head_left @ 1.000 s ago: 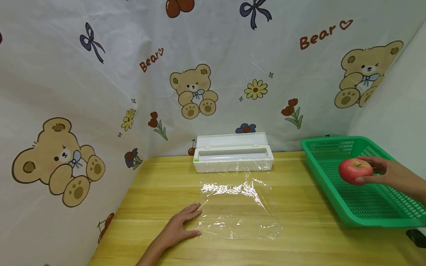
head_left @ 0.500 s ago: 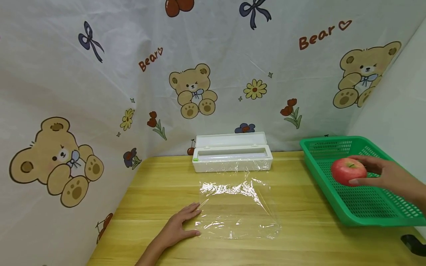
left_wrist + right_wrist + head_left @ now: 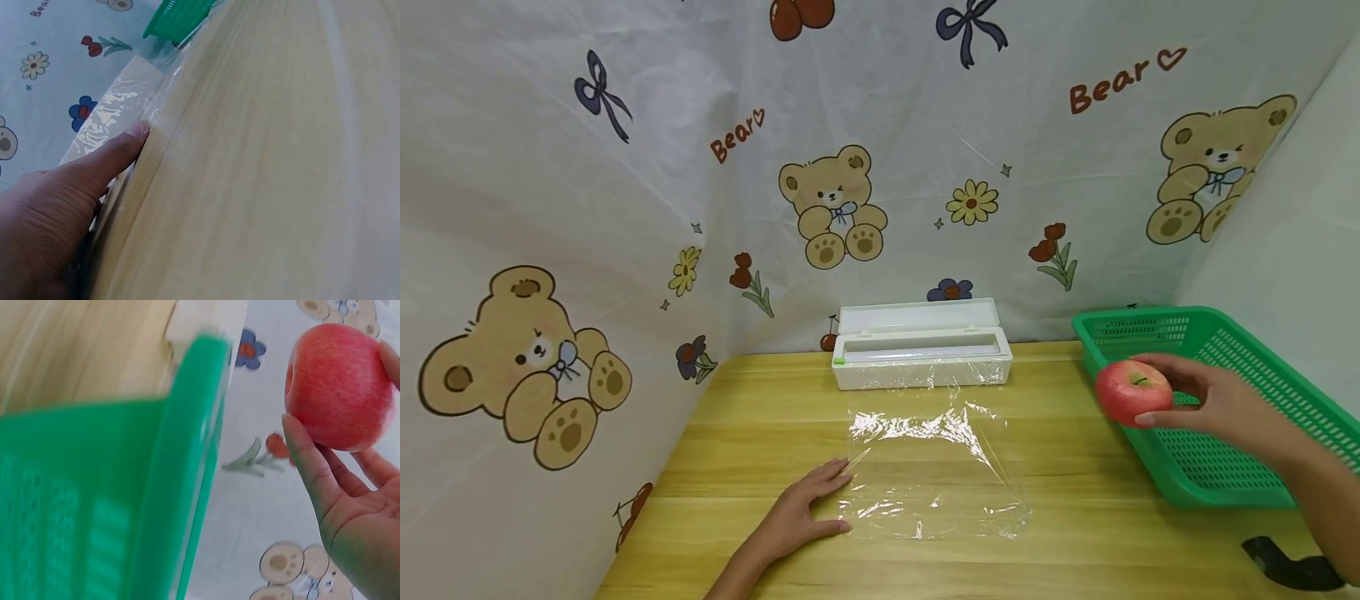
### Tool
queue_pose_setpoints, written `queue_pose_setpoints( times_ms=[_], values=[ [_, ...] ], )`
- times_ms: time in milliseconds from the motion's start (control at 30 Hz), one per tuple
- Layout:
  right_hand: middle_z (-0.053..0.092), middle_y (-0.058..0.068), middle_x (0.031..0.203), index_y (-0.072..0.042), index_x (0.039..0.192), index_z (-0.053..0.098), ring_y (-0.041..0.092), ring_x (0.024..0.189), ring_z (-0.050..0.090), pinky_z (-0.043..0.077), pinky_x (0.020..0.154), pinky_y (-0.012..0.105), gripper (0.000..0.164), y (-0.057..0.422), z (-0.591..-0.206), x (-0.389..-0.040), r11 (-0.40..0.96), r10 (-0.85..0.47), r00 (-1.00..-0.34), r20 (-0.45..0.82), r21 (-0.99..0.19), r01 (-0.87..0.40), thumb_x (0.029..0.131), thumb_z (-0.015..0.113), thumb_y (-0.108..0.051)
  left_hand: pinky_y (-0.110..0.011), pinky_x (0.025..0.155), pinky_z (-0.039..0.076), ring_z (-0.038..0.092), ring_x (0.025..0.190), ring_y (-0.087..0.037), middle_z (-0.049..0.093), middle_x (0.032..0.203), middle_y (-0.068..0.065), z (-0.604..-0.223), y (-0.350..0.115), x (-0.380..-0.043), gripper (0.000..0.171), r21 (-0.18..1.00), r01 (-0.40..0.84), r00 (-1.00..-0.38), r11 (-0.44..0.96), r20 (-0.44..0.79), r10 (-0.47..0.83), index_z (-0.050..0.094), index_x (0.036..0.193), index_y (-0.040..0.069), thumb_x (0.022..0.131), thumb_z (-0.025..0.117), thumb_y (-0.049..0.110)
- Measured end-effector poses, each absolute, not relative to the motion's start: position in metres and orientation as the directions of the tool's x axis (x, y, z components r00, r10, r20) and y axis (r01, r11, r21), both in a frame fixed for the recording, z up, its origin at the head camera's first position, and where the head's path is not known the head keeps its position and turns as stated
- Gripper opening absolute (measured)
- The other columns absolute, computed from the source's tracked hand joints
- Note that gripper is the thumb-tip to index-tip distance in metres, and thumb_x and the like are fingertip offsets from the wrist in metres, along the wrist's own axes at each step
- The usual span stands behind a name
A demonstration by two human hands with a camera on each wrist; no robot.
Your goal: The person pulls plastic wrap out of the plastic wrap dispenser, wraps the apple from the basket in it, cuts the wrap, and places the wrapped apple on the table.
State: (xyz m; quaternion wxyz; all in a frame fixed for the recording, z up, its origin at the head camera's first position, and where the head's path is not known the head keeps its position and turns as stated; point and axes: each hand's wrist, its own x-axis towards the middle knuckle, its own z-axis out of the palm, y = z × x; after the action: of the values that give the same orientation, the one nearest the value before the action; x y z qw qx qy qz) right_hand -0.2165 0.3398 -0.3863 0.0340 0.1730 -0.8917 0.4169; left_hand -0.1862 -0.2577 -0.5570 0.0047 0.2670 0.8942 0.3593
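The right hand (image 3: 1206,404) grips a round red apple (image 3: 1129,395) between thumb and fingers, held up at the left rim of a green perforated plastic basket (image 3: 1217,497). The left hand (image 3: 797,510) lies spread on the yellow wood-grain table (image 3: 760,433) — thumb and fingertips at the left edge of a clear, shiny plastic film sheet (image 3: 936,475). "Bear" reads twice in red on the white patterned cloth (image 3: 917,100). A long white box (image 3: 921,375), lid tipped back, contains a pale roll (image 3: 921,353).
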Motion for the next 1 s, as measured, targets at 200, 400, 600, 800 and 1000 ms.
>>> queue_pose_setpoints(
  times_ms=[200,400,600,800,1000],
  values=[
    [0.057,-0.016,0.125,-0.006,0.148,0.047,-0.006,0.106,0.056,0.063,0.071,0.031,0.072,0.31,-0.387,-0.213,0.526,-0.294,-0.932,0.211,-0.779,-0.343,0.085,0.082,-0.009,-0.063,0.113,0.034,0.033,0.148,-0.029,0.04,0.16,0.003,-0.558,-0.257,-0.186,0.077,0.641,0.476,-0.857,0.602,0.187,0.48,0.056,0.146,0.015,0.083,0.077,0.054],
    [0.058,-0.008,0.129,-0.006,0.148,0.048,-0.008,0.107,0.055,0.062,0.074,0.029,0.073,0.286,-0.394,-0.212,0.51,-0.276,-0.941,0.193,-0.801,-0.314,0.085,0.084,-0.014,-0.062,0.113,0.034,0.033,0.148,-0.029,0.039,0.16,0.004,-0.556,-0.257,-0.188,0.077,0.639,0.477,-0.859,0.604,0.194,0.473,0.057,0.146,0.015,0.083,0.078,0.053],
    [0.056,0.017,0.137,-0.006,0.149,0.047,0.004,0.11,0.057,0.062,0.076,0.029,0.078,0.264,-0.401,-0.209,0.497,-0.265,-0.951,0.159,-0.823,-0.276,0.083,0.086,-0.02,-0.06,0.113,0.035,0.033,0.149,-0.027,0.039,0.16,0.004,-0.557,-0.257,-0.189,0.077,0.632,0.484,-0.854,0.605,0.192,0.483,0.056,0.147,0.015,0.083,0.078,0.053],
    [0.054,0.019,0.14,-0.005,0.147,0.048,0.039,0.119,0.057,0.061,0.079,0.029,0.078,0.239,-0.414,-0.21,0.451,-0.281,-0.949,0.143,-0.853,-0.262,0.081,0.088,-0.022,-0.06,0.113,0.036,0.034,0.149,-0.025,0.039,0.16,0.004,-0.558,-0.259,-0.189,0.078,0.622,0.491,-0.851,0.61,0.194,0.488,0.056,0.147,0.016,0.083,0.078,0.054],
    [0.056,0.019,0.138,-0.003,0.144,0.052,0.042,0.121,0.055,0.061,0.081,0.029,0.078,0.215,-0.423,-0.218,0.366,-0.312,-0.934,0.172,-0.886,-0.286,0.078,0.09,-0.018,-0.061,0.114,0.034,0.033,0.149,-0.027,0.039,0.16,0.002,-0.558,-0.259,-0.188,0.078,0.641,0.487,-0.851,0.593,0.196,0.487,0.056,0.146,0.014,0.083,0.078,0.053]
  ],
)
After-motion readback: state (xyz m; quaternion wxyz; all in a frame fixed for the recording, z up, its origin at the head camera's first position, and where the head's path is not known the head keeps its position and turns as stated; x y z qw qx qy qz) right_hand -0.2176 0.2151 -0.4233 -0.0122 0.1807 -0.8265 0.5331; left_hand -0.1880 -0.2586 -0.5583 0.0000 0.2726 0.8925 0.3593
